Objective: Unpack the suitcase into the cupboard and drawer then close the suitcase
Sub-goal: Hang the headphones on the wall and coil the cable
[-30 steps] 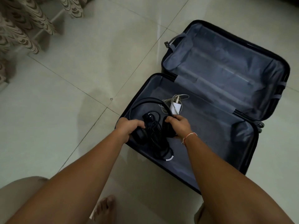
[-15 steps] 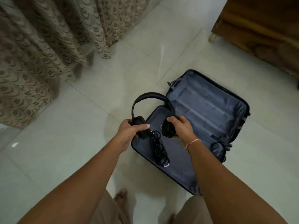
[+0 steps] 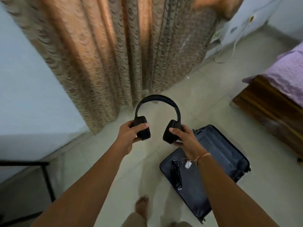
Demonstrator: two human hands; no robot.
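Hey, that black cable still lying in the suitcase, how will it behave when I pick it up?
The black cable lies in loose loops, so it will likely be floppy and dangle or uncoil when lifted. It looks thin, so probably light. It lies beside the white charger in the suitcase and may snag its cord.

Head camera, downward-forward, floor seemingly far below.

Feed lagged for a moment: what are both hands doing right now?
Left hand: closed on the left ear cup of the headphones.
Right hand: closed on the right ear cup of the same headphones, held up above the floor.
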